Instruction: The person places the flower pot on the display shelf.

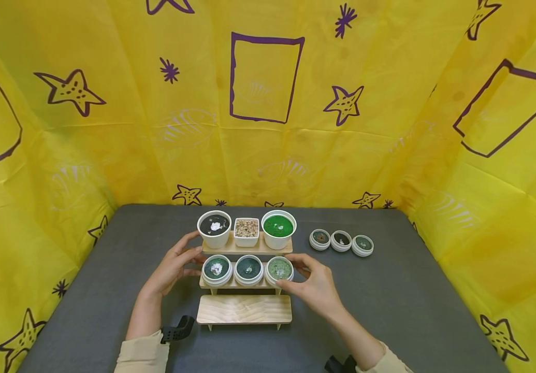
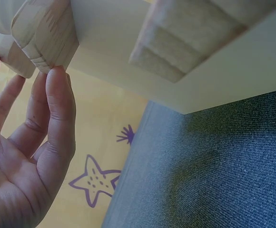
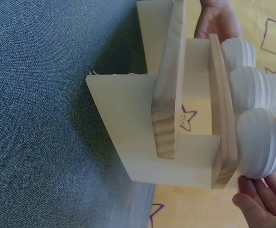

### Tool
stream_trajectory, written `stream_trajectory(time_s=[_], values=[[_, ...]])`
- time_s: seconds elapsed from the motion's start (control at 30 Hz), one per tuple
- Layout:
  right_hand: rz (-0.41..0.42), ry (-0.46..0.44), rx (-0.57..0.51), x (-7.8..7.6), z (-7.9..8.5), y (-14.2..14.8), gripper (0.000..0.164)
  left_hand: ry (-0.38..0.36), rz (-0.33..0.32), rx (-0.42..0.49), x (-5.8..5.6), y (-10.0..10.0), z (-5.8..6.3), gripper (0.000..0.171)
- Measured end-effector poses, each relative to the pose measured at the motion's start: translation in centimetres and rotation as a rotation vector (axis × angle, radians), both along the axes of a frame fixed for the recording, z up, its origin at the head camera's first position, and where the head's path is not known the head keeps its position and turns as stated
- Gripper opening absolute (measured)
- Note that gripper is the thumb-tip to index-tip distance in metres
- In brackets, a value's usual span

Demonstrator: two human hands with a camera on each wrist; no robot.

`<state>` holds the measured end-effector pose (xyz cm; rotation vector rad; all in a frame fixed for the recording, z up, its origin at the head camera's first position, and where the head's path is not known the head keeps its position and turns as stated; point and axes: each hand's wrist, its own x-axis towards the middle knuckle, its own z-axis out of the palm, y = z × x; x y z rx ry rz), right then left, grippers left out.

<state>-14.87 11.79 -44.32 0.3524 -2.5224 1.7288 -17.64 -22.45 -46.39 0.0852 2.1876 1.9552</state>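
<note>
Clock directions are taken in the head view from the centre of the wooden three-tier stand (image 1: 244, 309). The far edge of the grey table (image 1: 426, 300) runs close behind the top tier (image 1: 249, 248) at 12 o'clock, with the yellow backdrop (image 1: 258, 178) just beyond. Wider grey surface extends outward past the hands at 4 and 8 o'clock.

Left hand (image 1: 172, 267), 9 o'clock: fingers extended and released, tips touching the board ends. Right hand (image 1: 316, 289), between 3 and 4: thumb and fingers grasp the light-green tub (image 3: 257, 142), located at the right end of the middle tier (image 1: 228, 285), near that tier's end edge.

Containers, middle tier: the left tub (image 1: 217, 284) shows dark green with a white patch; the centre tub (image 1: 248, 283) shows dark teal. Top tier: dark-filled bowl (image 1: 214, 241) at 11, square cup (image 1: 246, 242) of tan granules at 12, green-filled bowl (image 1: 277, 243) at 1. Three small tubs (image 1: 341, 248) sit side by side between 2 and 3, dark-topped, well apart from the stand.
</note>
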Motion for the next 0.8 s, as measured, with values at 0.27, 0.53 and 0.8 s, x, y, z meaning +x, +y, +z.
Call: stream_trajectory(time_s=[0.27,0.53,0.8], values=[[-0.01,-0.011,0.01,-0.01,0.05,-0.16,0.05,-0.003,-0.002,-0.004,0.01,-0.04,-0.02,0.059],[-0.016,-0.006,0.015,-0.05,0.02,-0.21,0.05,-0.008,-0.002,-0.008,-0.03,-0.08,-0.02,0.06],[-0.012,-0.004,0.0,-0.05,-0.05,-0.19,0.052,-0.008,0.0,-0.013,-0.06,-0.09,-0.04,0.06]])
